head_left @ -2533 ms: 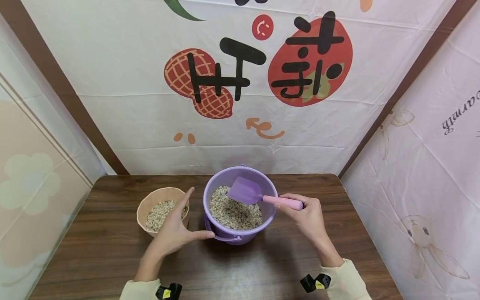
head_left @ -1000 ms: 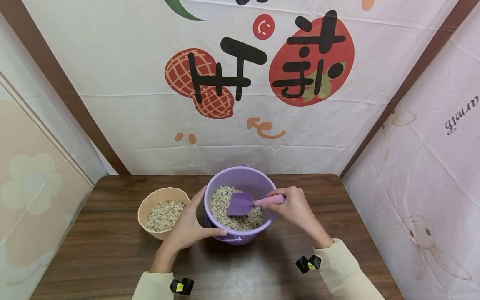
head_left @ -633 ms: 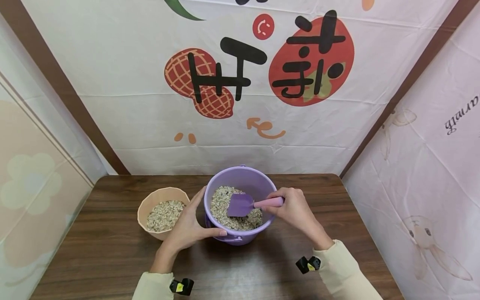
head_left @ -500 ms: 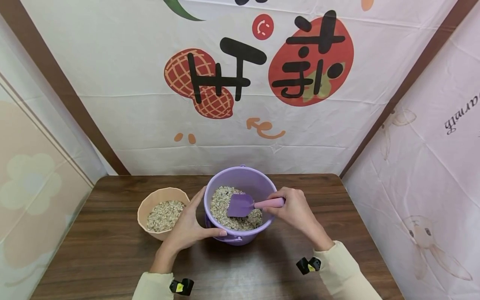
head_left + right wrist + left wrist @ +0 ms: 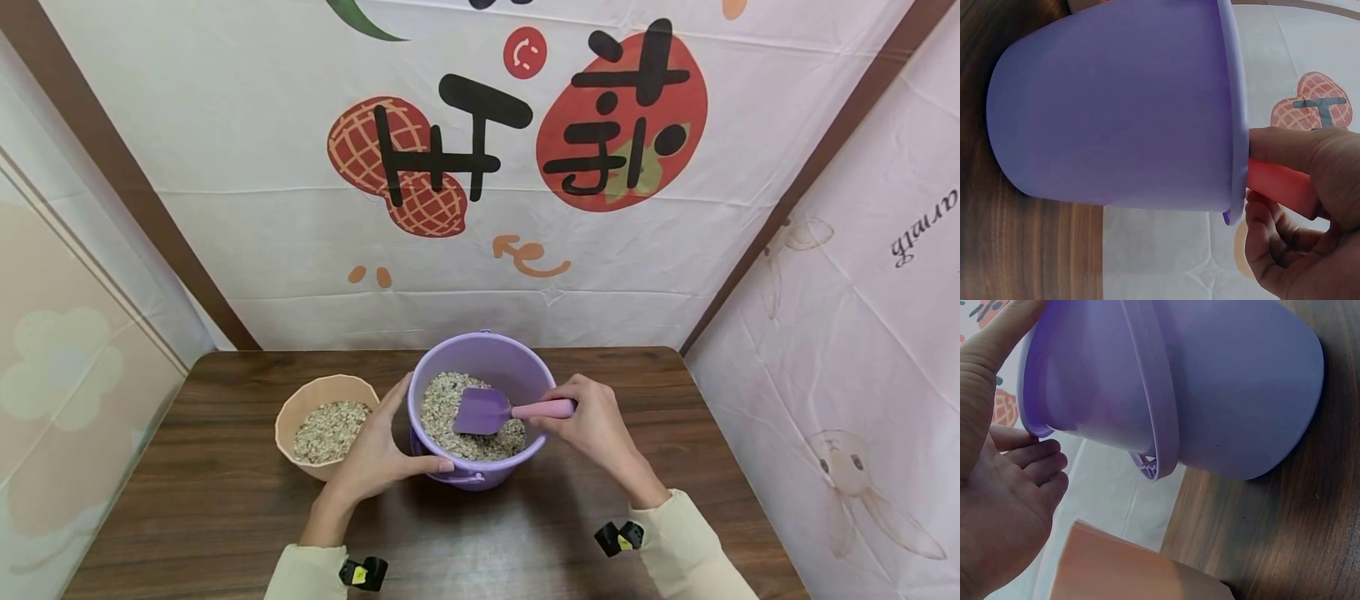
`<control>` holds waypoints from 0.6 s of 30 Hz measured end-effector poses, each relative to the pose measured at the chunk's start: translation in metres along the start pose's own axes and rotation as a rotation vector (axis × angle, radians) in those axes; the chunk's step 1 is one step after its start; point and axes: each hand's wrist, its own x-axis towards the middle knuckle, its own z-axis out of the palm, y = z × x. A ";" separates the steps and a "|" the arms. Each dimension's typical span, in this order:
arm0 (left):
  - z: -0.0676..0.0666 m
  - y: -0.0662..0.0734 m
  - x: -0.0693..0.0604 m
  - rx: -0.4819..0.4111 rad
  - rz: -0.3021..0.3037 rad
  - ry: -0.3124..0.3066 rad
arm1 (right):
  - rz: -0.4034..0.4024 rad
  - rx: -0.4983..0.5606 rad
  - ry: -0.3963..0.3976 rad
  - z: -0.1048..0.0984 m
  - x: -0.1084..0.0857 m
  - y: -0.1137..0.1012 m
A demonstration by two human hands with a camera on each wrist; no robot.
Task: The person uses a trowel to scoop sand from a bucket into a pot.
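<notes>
A purple bucket [image 5: 528, 362] holding a beige, speckled grainy material [image 5: 450, 400] stands upright on the table. My left hand [image 5: 371, 454] rests against the bucket's left side, its thumb and index finger spread along the rim; the other fingers bend loosely in the left wrist view. My right hand [image 5: 592, 421] pinches the pink handle of a small purple shovel [image 5: 480, 411]. The shovel's blade lies inside the bucket, over the grains; how deep it sits I cannot tell. In the right wrist view, the bucket wall hides the blade, and only the pink handle [image 5: 1282, 187] shows.
Left of the bucket, a peach bowl [image 5: 288, 417] holds similar grains, partly hidden behind my left hand. The bucket's carrying handle [image 5: 1157, 406] hangs down on its left side. Dark wooden table [image 5: 187, 500] lies beneath, with a printed cloth wall [image 5: 337, 321] behind it.
My left hand has come from beside the bucket to its rim. The shovel has been lowered over the grains, its blade nearer me, and has lately shifted slightly right.
</notes>
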 end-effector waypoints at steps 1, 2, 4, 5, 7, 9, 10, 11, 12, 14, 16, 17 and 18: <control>0.000 0.000 0.000 0.000 0.000 0.001 | 0.003 0.003 0.003 0.000 0.000 0.000; 0.000 0.000 0.000 0.002 -0.001 0.001 | 0.005 0.006 0.006 0.000 0.000 0.000; 0.000 0.000 0.000 0.005 -0.003 0.002 | 0.012 0.009 0.007 0.001 -0.001 0.001; 0.000 -0.001 0.000 0.005 -0.004 0.001 | 0.017 0.010 0.007 0.001 -0.001 0.001; 0.000 -0.001 0.000 0.006 -0.004 0.001 | 0.029 0.014 0.003 0.000 -0.001 0.002; 0.000 -0.001 0.000 0.007 -0.005 0.001 | 0.040 0.022 0.001 -0.001 -0.001 0.002; 0.000 -0.001 0.000 0.007 -0.005 0.001 | 0.044 0.025 0.001 -0.001 -0.002 0.003; 0.000 -0.001 0.000 0.005 -0.006 0.001 | 0.045 0.028 0.003 -0.002 -0.002 0.003; 0.000 0.000 0.000 0.005 -0.007 0.001 | 0.044 0.030 0.006 -0.002 -0.003 0.004; 0.000 0.000 0.000 0.004 -0.010 0.001 | 0.037 0.031 0.016 -0.004 -0.004 0.005; 0.000 0.000 0.000 0.007 -0.014 0.000 | 0.028 0.031 0.028 -0.007 -0.006 0.006; 0.000 0.000 -0.001 0.012 -0.016 -0.002 | 0.024 0.033 0.035 -0.008 -0.007 0.007; 0.000 0.000 -0.001 0.016 -0.019 -0.004 | 0.020 0.036 0.037 -0.011 -0.008 0.007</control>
